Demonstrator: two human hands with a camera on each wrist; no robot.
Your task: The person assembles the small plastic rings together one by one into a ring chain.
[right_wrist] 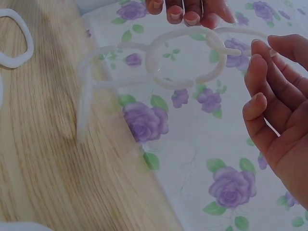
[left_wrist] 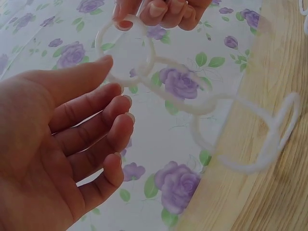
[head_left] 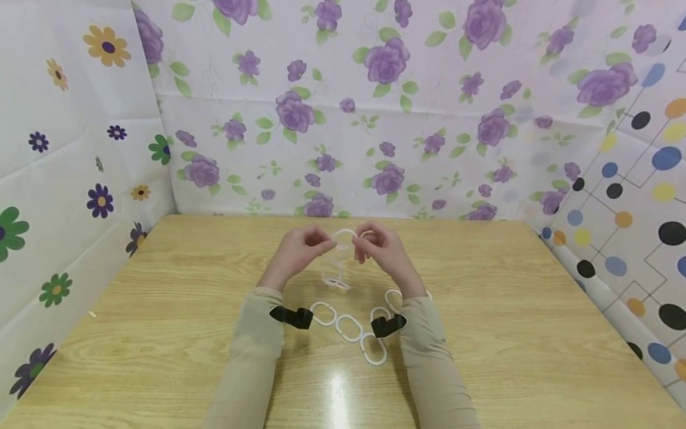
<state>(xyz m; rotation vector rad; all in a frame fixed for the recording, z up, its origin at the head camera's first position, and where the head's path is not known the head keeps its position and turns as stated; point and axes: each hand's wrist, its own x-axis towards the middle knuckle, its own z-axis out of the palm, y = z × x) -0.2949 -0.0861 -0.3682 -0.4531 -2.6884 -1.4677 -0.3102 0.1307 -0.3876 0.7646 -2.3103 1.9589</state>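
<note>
My left hand point(head_left: 302, 249) and right hand point(head_left: 382, 245) are raised over the far middle of the table, facing each other. Between them is a white plastic link point(left_wrist: 152, 45), pinched by thumb and finger on either side. Several more joined links point(right_wrist: 153, 53) dangle from it in a short chain, blurred in the wrist views. The lower end of this chain point(head_left: 336, 284) hangs near the tabletop; whether it touches cannot be told. In the left wrist view, the left hand's other fingers are loosely bent beside the link.
On the wooden table point(head_left: 509, 333), several white links point(head_left: 352, 341) lie in a curved row between my forearms, partly covered by the right wrist's black camera point(head_left: 388, 325). A small pale scrap point(head_left: 92, 314) lies near the left edge. Flowered and dotted cloths surround the table.
</note>
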